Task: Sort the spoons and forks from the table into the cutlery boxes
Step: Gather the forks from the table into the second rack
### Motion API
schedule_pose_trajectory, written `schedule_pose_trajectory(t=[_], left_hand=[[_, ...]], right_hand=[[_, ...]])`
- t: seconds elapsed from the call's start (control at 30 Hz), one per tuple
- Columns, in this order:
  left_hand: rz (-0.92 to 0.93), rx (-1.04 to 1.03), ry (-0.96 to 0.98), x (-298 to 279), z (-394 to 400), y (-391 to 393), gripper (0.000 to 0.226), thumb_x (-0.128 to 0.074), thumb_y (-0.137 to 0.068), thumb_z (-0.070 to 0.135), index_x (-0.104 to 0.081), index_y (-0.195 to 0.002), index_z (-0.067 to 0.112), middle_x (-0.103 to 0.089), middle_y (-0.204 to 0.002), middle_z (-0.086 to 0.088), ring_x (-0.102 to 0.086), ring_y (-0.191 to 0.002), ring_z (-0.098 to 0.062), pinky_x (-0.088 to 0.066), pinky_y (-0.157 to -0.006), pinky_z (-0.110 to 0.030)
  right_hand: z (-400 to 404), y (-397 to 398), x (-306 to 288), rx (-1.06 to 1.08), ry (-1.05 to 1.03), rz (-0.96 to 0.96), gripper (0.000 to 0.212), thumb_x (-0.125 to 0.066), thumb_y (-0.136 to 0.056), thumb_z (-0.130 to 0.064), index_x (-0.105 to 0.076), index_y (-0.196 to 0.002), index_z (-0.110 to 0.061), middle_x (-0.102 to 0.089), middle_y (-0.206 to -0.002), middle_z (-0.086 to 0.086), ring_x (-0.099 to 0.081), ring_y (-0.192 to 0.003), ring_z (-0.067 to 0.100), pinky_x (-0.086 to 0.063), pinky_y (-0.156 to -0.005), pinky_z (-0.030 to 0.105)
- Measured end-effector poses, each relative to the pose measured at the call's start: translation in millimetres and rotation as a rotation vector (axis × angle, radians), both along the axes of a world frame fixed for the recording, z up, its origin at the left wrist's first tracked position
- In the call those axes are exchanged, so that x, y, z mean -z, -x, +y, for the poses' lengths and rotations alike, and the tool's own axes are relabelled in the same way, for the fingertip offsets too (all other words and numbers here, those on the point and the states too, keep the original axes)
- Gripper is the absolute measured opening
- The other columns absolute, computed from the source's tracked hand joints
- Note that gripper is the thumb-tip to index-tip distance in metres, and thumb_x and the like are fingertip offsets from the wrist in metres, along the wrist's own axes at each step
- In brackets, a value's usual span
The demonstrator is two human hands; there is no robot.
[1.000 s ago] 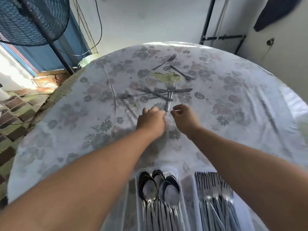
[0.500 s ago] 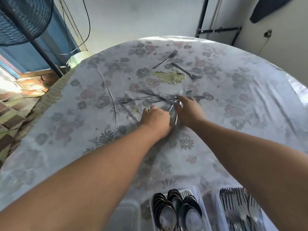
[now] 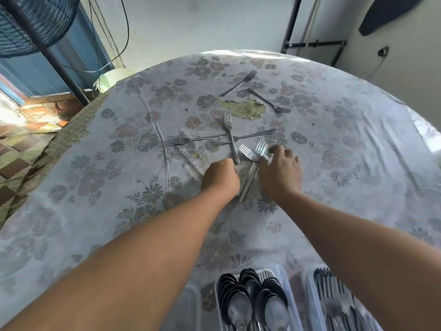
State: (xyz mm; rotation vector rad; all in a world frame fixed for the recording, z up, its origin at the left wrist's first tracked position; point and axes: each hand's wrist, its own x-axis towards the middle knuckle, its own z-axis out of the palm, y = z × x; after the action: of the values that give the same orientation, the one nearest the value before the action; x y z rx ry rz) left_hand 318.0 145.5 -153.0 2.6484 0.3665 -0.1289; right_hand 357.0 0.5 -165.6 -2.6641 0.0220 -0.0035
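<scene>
Two forks [image 3: 248, 177] lie side by side between my hands, tines [image 3: 260, 149] pointing away. My left hand [image 3: 220, 176] is a closed fist against their handles and seems to grip them. My right hand [image 3: 280, 169] pinches one fork at the neck just below the tines. Three more forks [image 3: 229, 137] lie crossed just beyond my hands, and two forks [image 3: 238, 83] lie farther back. At the near edge stand the spoon box [image 3: 282, 274], full of spoons, and the fork box [image 3: 307, 283], partly hidden by my right arm.
A round table carries a flowered plastic cloth with a torn patch [image 3: 241, 108] near the far forks. An empty clear box [image 3: 188, 304] sits left of the spoon box. A standing fan [image 3: 28, 25] and its pole are off the table's left edge.
My hands have moved slightly farther over the table. The right hand has taken hold of a fork near its tines, and the crossed forks have been shifted. The boxes sit lower in view.
</scene>
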Motion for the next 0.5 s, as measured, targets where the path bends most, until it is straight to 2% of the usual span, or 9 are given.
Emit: schedule_pose_trajectory(t=[0.1,0.17,0.23,0.3,0.37,0.43,0.5], left_hand=[[0.027,-0.001,0.039,-2.2,-11.1,5.8,0.023,-0.066,-0.095,0.033,-0.063,-0.105,0.013,-0.065,-0.101,-0.007,-0.063,-0.092,-0.03,-0.057,-0.082,-0.042],[0.047,-0.009,0.021,-2.9,-19.7,8.6,0.021,-0.07,-0.094,0.027,-0.064,-0.107,0.012,-0.067,-0.104,-0.007,-0.065,-0.096,-0.03,-0.057,-0.083,-0.041],[0.077,-0.041,0.016,-6.2,-26.6,9.6,0.013,-0.063,-0.095,0.013,-0.066,-0.107,0.01,-0.069,-0.109,-0.011,-0.066,-0.101,-0.031,-0.056,-0.082,-0.039],[0.127,-0.055,0.02,-12.8,-32.3,11.5,0.016,-0.057,-0.094,0.004,-0.065,-0.108,0.006,-0.068,-0.114,-0.014,-0.065,-0.106,-0.034,-0.053,-0.084,-0.039],[0.193,-0.058,0.024,-17.6,-35.3,14.3,0.017,-0.057,-0.092,0.002,-0.061,-0.108,0.006,-0.066,-0.12,-0.016,-0.063,-0.113,-0.035,-0.052,-0.09,-0.038],[0.259,-0.049,0.035,-20.9,-34.5,16.3,0.014,-0.06,-0.09,0.004,-0.057,-0.103,0.009,-0.065,-0.123,-0.016,-0.063,-0.114,-0.034,-0.053,-0.092,-0.038],[0.294,-0.05,0.044,-19.2,-33.0,17.7,0.02,-0.061,-0.091,0.01,-0.059,-0.11,0.007,-0.064,-0.128,-0.016,-0.062,-0.118,-0.033,-0.052,-0.095,-0.038]], right_hand=[[-15.2,5.4,-3.1,0.103,0.094,0.103,0.045,-0.051,-0.094,-0.051,-0.055,-0.129,-0.023,-0.052,-0.134,0.01,-0.044,-0.126,0.034,-0.036,-0.103,0.048],[-15.8,11.5,-2.7,0.08,0.08,0.144,0.039,-0.052,-0.096,-0.05,-0.058,-0.122,-0.022,-0.057,-0.128,0.008,-0.049,-0.122,0.033,-0.039,-0.102,0.047],[-9.4,16.6,-0.9,0.059,0.034,0.155,0.031,-0.051,-0.099,-0.042,-0.062,-0.117,-0.019,-0.063,-0.123,0.008,-0.056,-0.113,0.033,-0.047,-0.098,0.045],[-1.4,20.2,-1.7,0.057,0.01,0.191,0.03,-0.049,-0.099,-0.034,-0.062,-0.118,-0.014,-0.065,-0.121,0.011,-0.059,-0.111,0.034,-0.05,-0.095,0.045],[4.5,22.9,-6.0,0.061,-0.03,0.243,0.03,-0.046,-0.101,-0.03,-0.057,-0.119,-0.009,-0.063,-0.121,0.015,-0.058,-0.11,0.035,-0.049,-0.093,0.044],[7.4,24.9,-9.2,0.08,-0.101,0.262,0.019,-0.044,-0.102,-0.024,-0.048,-0.112,-0.008,-0.062,-0.117,0.017,-0.055,-0.097,0.034,-0.047,-0.083,0.043],[7.8,26.8,-10.7,0.116,-0.178,0.273,0.018,-0.045,-0.103,-0.024,-0.043,-0.111,-0.009,-0.064,-0.114,0.017,-0.056,-0.094,0.034,-0.046,-0.08,0.043]])
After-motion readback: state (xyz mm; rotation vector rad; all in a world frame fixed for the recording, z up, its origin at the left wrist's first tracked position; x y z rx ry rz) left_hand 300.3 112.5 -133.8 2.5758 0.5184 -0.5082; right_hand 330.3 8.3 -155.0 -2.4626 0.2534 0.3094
